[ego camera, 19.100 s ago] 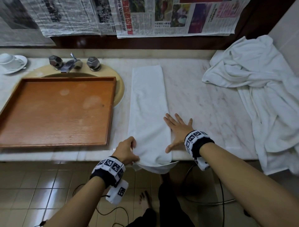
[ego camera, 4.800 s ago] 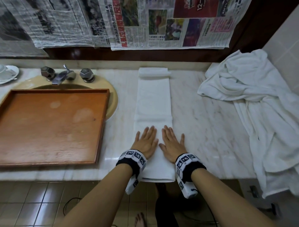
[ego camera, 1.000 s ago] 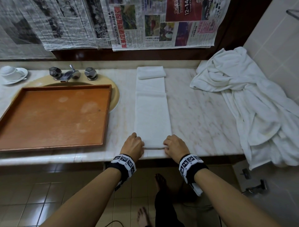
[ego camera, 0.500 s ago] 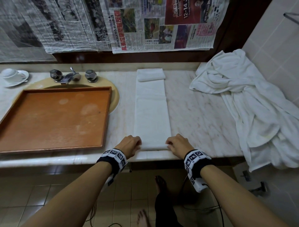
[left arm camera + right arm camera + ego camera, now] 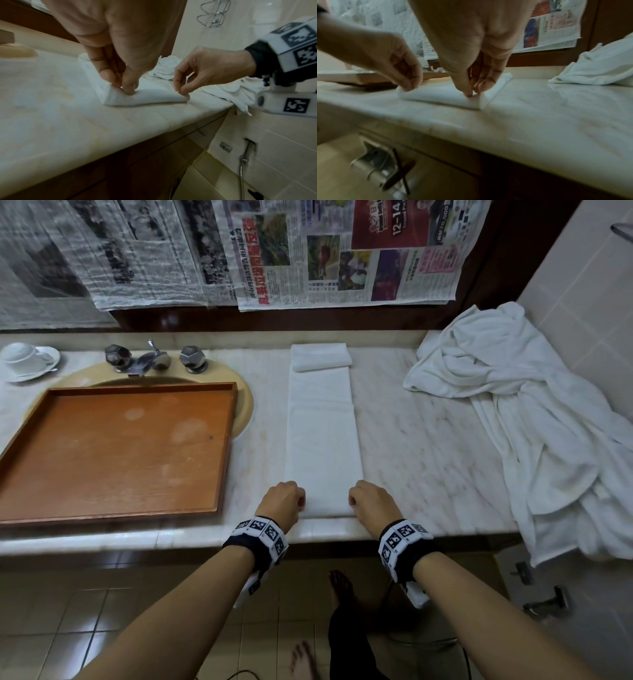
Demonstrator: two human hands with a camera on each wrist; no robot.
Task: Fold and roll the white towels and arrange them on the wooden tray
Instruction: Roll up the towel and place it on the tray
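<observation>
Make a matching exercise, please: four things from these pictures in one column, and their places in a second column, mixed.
1. wooden tray
2. cup and saucer
3. folded towel strip
4. heap of white towels

a. far left of the counter
b. over the sink
c. right end of the counter
d. middle of the counter, near end pinched by both hands

Pairs: 1-b, 2-a, 3-d, 4-c

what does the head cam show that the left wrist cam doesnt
Only the head view shows the wooden tray bare over the sink, the tap, the cup and saucer, and the folded towel at full length with its far end already doubled over.

Only the left wrist view shows the fingertips pinching the curled near edge.

Both show the left hand, the right hand and the heap of unfolded towels.
</observation>
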